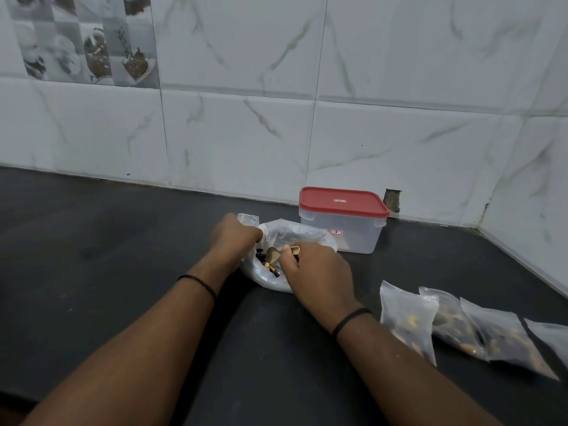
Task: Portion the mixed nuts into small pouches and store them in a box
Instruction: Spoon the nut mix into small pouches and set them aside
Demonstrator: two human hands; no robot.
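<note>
A large clear plastic bag (304, 235) with mixed nuts (269, 265) lies on the dark counter (123, 241). My left hand (235, 233) grips the bag's rim at its left side and holds it open. My right hand (319, 275) pinches a small tan scoop (276, 255) whose bowl is inside the bag, over the nuts. Behind the bag stands a clear plastic box (341, 229) with a red lid (342, 202), closed. Several small filled pouches (408, 315) lie in a row at the right.
The tiled wall (276, 133) runs along the back of the counter and turns forward at the right corner. A small hole in the wall (392, 200) sits just behind the box.
</note>
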